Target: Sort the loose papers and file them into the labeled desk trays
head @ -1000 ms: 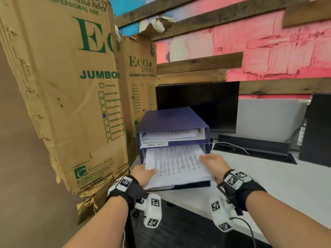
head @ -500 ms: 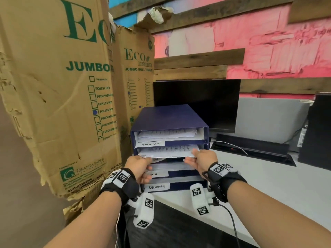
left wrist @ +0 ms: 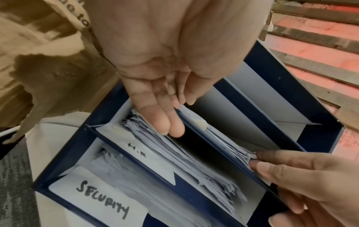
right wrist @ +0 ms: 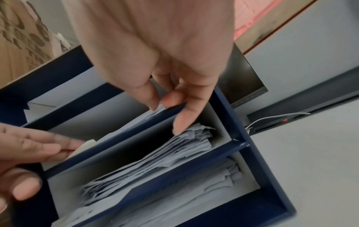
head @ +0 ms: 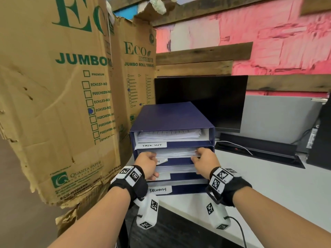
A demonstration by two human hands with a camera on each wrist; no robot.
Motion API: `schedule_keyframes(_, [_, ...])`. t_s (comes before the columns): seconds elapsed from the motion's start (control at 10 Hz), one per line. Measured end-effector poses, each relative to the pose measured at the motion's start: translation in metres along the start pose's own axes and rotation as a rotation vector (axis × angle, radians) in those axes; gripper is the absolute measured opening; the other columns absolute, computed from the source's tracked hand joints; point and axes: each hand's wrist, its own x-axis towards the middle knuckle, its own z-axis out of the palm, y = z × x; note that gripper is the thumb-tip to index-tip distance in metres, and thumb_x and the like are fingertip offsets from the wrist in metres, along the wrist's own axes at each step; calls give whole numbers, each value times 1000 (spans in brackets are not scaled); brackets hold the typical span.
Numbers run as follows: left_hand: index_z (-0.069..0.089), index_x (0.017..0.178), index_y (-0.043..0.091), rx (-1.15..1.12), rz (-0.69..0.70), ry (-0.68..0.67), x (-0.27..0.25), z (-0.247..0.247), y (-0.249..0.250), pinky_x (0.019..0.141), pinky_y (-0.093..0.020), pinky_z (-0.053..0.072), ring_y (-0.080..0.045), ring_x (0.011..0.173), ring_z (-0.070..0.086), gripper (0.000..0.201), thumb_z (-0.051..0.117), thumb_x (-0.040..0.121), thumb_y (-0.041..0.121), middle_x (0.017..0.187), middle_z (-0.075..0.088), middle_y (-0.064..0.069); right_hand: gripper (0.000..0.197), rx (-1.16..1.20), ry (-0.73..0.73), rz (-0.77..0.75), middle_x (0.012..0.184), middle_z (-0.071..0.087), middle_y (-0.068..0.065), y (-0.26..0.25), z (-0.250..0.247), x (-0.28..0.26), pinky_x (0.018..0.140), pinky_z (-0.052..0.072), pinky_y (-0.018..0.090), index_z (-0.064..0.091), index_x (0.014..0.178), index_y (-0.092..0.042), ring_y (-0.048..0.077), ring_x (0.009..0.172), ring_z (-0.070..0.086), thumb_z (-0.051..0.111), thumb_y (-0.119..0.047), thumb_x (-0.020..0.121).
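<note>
- Head view: taken from above, faced forward and down at the tray stack (head: 172, 120).
- Left wrist view: taken close along the left hand (left wrist: 174, 53).
- Right wrist view: blurred, seemingly taken as close along the right hand (right wrist: 155, 46).
- Tray fronts, papers (head: 175, 152) and both hands are shared by all.

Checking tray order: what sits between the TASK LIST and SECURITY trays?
Two trays: one whose papers the right hand pinches, then the H.R tray; the left wrist view shows both.

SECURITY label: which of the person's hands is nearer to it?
Left. The left hand is above the label, at the trays' left end; the right hand pinches papers at the right end.
</note>
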Motion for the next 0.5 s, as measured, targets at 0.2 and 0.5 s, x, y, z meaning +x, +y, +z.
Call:
schedule_keyframes(0.2, [43,137,14,52,8,-15,-1,-2,3,38,-22,45,-18,51,56,39,42,99,9,113,47,1,31,-204,-107,-26,113,61,13,-6,-6,4,84,55,37,55,120,-7,30,93,64,52,-18,91])
schedule_keyframes(0.5, [59,97,18,148,77,-64,-22,-4,25,54,-33,55,-21,52,60,13,47,95,14,102,61,-10,47,6,-245,-11,124,56,6,6,-42,-22,65,59,33,41,140,-15,25,89,64,50,-12,94])
